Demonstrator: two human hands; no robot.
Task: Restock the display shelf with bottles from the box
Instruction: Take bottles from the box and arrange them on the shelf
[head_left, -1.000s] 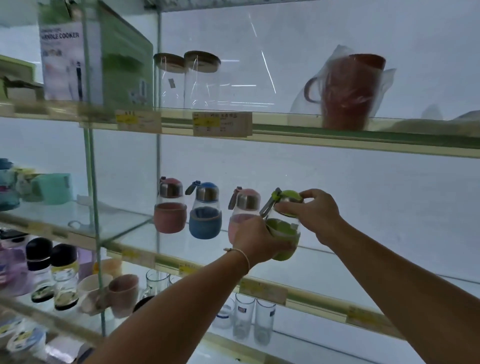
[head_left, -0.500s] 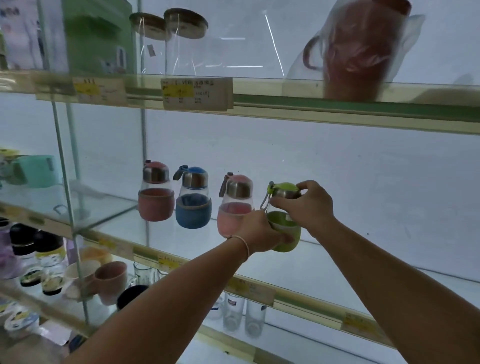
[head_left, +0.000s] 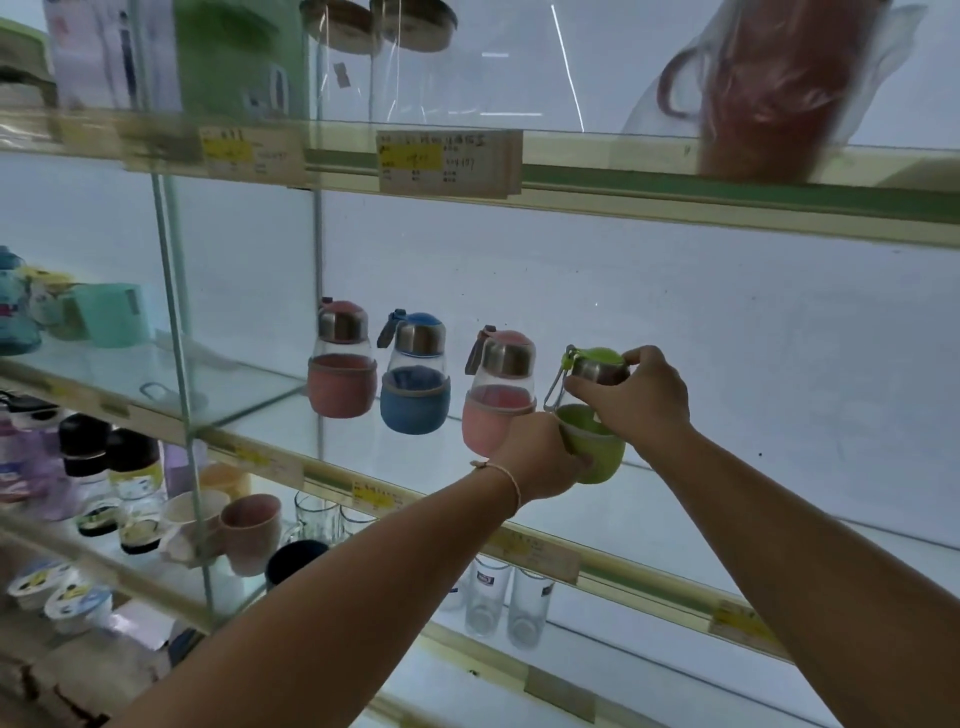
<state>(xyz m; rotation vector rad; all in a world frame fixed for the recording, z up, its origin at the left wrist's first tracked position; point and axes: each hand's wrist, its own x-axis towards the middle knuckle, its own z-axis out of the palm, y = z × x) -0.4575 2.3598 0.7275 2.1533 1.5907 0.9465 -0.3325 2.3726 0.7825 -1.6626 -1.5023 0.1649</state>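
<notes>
A small green bottle (head_left: 597, 447) with a steel collar and green cap stands at the right end of a row on the glass display shelf (head_left: 727, 499). My left hand (head_left: 540, 457) grips its green sleeve from the left. My right hand (head_left: 636, 397) holds its cap from the right and above. Left of it stand a pink bottle (head_left: 496, 389), a blue bottle (head_left: 414, 379) and a darker pink bottle (head_left: 341, 361). The box is out of view.
The shelf above carries a red jug in plastic wrap (head_left: 763, 88), glass jars (head_left: 384, 57) and a green carton (head_left: 228, 57). Below stand drinking glasses (head_left: 511, 603), mugs (head_left: 249, 525) and dark-capped bottles (head_left: 109, 483). A glass divider (head_left: 176, 312) stands at the left.
The view has shifted, so the shelf sits lower right in frame. Both hands stay on the green bottle, now settled beside the pink one in the row.
</notes>
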